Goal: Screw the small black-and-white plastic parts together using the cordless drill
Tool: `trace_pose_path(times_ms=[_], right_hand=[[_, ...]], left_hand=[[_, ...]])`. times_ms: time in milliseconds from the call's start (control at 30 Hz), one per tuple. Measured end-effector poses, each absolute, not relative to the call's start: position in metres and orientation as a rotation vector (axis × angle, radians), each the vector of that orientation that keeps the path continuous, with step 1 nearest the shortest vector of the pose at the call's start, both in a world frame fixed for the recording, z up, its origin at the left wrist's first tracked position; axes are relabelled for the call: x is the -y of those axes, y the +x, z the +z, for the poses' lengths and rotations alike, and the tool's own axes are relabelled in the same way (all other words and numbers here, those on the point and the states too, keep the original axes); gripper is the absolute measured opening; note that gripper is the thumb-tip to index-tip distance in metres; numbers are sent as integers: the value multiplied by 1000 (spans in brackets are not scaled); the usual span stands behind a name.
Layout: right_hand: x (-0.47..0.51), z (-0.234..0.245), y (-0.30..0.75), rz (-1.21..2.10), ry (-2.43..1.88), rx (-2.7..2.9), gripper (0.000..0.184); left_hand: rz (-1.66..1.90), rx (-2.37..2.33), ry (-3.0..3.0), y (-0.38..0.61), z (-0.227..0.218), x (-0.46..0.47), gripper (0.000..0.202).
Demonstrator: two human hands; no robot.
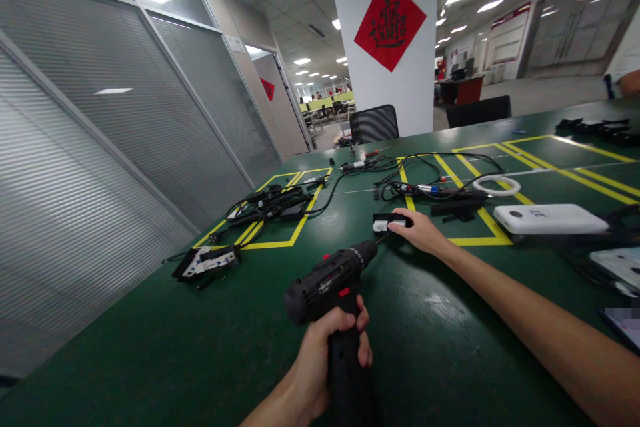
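Note:
My left hand point(320, 353) is wrapped round the handle of a black cordless drill point(325, 283) with red buttons. The drill points away and to the right. Its thin bit point(382, 238) ends close to a small black block with a white label point(383, 225); whether the two touch I cannot tell. With its fingers closed over the block's right end, my right hand point(417, 230) holds it at the table top. Part of the block is hidden by those fingers.
On the green table point(280, 320), yellow tape marks out boxes. Bundled black cables point(275, 203) and black pieces with white labels point(207, 261) lie left. Further right are a corded tool point(435, 191), a white ring point(497, 186) and a white case point(550, 219). Chairs point(375, 125) stand beyond.

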State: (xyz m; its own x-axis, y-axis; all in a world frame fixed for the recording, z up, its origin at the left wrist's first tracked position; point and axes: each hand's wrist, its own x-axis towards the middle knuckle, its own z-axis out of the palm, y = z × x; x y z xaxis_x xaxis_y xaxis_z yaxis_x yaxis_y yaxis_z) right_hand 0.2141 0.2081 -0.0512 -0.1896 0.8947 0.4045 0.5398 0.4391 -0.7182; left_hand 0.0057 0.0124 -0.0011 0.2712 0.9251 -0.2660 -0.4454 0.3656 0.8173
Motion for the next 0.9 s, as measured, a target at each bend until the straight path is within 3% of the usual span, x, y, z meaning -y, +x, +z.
trace_pose_path(times_ms=[900], right_hand=[[-206, -49, 215, 564, -1216, 1846, 39]], left_hand=[[1020, -825, 695, 5, 0, -11, 22]])
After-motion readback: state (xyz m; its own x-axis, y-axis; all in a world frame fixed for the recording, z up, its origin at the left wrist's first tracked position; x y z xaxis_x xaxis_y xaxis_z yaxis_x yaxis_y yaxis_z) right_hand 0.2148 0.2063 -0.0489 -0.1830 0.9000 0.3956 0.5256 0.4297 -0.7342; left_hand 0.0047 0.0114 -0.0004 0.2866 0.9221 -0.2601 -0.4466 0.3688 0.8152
